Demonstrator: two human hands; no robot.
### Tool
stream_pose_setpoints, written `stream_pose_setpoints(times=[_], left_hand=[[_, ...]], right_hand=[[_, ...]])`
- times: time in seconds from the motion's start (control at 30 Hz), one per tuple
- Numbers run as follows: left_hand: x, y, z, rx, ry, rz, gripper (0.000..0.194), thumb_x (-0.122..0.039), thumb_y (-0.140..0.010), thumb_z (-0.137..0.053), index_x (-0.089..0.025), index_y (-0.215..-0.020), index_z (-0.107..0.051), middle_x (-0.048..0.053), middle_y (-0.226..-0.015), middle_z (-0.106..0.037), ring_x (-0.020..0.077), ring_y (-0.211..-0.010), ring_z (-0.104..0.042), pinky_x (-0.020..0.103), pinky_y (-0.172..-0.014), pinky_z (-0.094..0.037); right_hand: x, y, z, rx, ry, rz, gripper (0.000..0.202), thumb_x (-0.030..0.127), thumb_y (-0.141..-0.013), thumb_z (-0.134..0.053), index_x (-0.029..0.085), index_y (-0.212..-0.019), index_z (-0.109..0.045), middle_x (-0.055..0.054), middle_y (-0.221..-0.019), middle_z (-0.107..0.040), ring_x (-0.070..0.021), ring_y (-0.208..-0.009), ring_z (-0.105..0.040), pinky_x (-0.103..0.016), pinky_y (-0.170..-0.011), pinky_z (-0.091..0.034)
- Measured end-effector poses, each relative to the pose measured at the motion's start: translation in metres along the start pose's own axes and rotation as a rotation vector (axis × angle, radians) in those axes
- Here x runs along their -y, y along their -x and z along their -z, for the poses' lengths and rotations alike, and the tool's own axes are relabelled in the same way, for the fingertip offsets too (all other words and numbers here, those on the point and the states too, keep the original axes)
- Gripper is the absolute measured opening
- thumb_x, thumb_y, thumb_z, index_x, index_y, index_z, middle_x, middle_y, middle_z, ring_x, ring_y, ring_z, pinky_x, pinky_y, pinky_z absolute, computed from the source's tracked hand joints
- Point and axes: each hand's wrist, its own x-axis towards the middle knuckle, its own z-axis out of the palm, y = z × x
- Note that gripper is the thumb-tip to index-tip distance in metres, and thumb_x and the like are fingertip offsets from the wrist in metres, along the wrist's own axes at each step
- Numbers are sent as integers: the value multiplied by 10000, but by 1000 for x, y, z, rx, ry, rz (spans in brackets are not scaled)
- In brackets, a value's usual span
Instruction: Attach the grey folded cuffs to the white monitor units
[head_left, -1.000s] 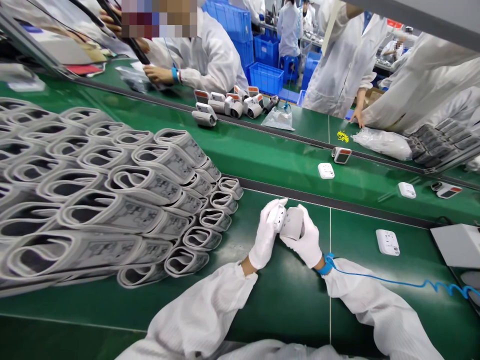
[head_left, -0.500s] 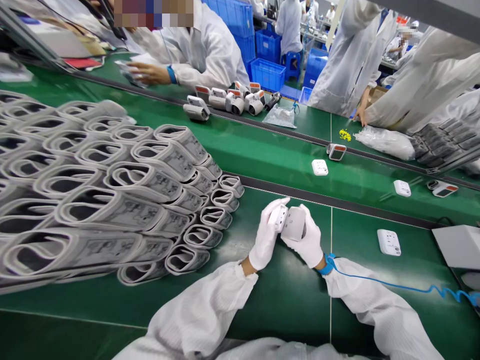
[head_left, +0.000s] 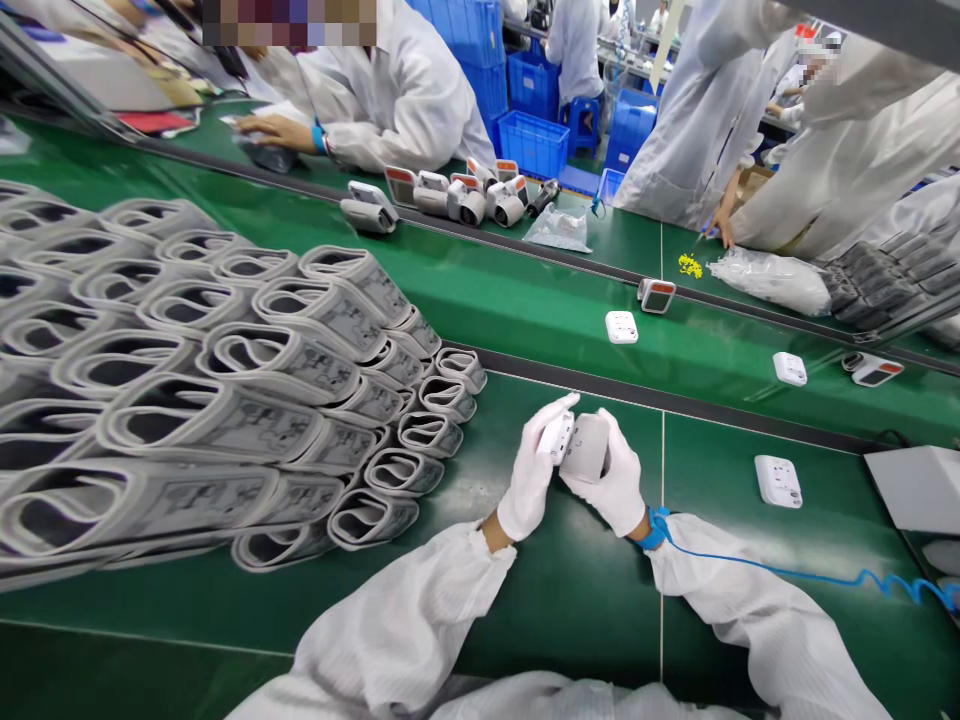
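My gloved left hand (head_left: 526, 477) is closed around a small white device housing (head_left: 557, 440), tilted so its side with small dark openings faces right. My gloved right hand (head_left: 619, 483) grips a grey cuff (head_left: 586, 446), its flat face towards the housing. The two pieces are close together at their lower edges; whether they are joined, I cannot tell. Both are held above the green table (head_left: 555, 590). A blue wrist strap (head_left: 657, 528) with a coiled cord is on my right wrist.
Rolled grey cuffs (head_left: 217, 420) are piled high on the left. Another white housing (head_left: 779, 481) lies right of my hands. Beyond a dark rail, a green belt carries a white housing (head_left: 621, 327) and a wrist monitor (head_left: 656, 295). A co-worker's hand (head_left: 277, 132) rests across the belt.
The housings and monitors on the belt have shifted left. The co-worker's hand at upper left has moved left and a little higher. My own hands and both pieces have hardly moved.
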Motion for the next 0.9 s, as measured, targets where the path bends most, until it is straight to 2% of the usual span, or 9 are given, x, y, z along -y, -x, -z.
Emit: stream_pose_setpoints(times=[0.2, 0.33, 0.43, 0.5, 0.6, 0.7, 0.8, 0.9], left_hand=[[-1, -2, 2, 48, 43, -2, 530, -535, -1036, -453, -251, -1474, -539, 128, -1542, -517, 323, -1458, -455, 534, -1248, -338], [4, -5, 10, 154, 13, 26, 565, -507, -1026, -491, -247, -1527, -496, 132, -1591, -469, 334, -1489, -416, 530, -1267, -297], [14, -6, 17, 267, -40, 42, 710, -454, -935, -664, -254, -1574, -429, 146, -1649, -384, 373, -1517, -367, 552, -1267, -282], [21, -7, 21, 318, -105, 99, 843, -367, -866, -748, -263, -1608, -363, 151, -1675, -334, 382, -1529, -344, 560, -1269, -273], [28, -10, 27, 388, -168, 228, 937, -263, -842, -735, -296, -1647, -257, 129, -1687, -316, 353, -1537, -342, 551, -1269, -271], [30, -14, 32, 432, -225, 335, 884, -261, -883, -665, -334, -1649, -231, 94, -1671, -361, 308, -1532, -362, 533, -1263, -282], [28, -18, 37, 456, -304, 339, 767, -311, -938, -596, -335, -1637, -281, 90, -1632, -431, 294, -1524, -371, 532, -1264, -262], [25, -20, 41, 523, -371, 294, 740, -308, -943, -574, -314, -1632, -306, 105, -1601, -472, 298, -1517, -376, 537, -1264, -249]], right_hand=[[-3, 1, -2, -5, 47, -2, 854, 436, -717, -840, 196, -1470, -518, -126, -1441, -614, -344, -1352, -591, -463, -1147, -508], [-7, -1, -5, 16, 71, 4, 857, 434, -721, -829, 188, -1481, -517, -142, -1469, -591, -350, -1357, -586, -461, -1154, -498], [-12, -3, -9, 35, 51, 0, 841, 412, -716, -817, 185, -1474, -530, -144, -1447, -607, -343, -1340, -600, -442, -1147, -498], [-14, -4, -12, 21, 25, -3, 815, 382, -704, -807, 184, -1451, -551, -143, -1411, -629, -329, -1306, -624, -419, -1127, -510], [-13, -6, -16, -9, -29, -25, 798, 414, -680, -812, 172, -1403, -577, -146, -1321, -671, -312, -1203, -677, -390, -1054, -551], [-4, -9, -15, 7, -96, -61, 682, 438, -661, -799, 182, -1267, -621, -98, -1150, -716, -279, -1017, -714, -351, -894, -593], [9, -10, -11, -12, -86, -125, 452, 344, -645, -756, 207, -1056, -627, -15, -920, -691, -207, -782, -655, -288, -710, -555], [15, -8, -6, -57, -72, -143, 380, 287, -612, -753, 209, -953, -606, 23, -808, -643, -159, -675, -561, -255, -635, -490]])
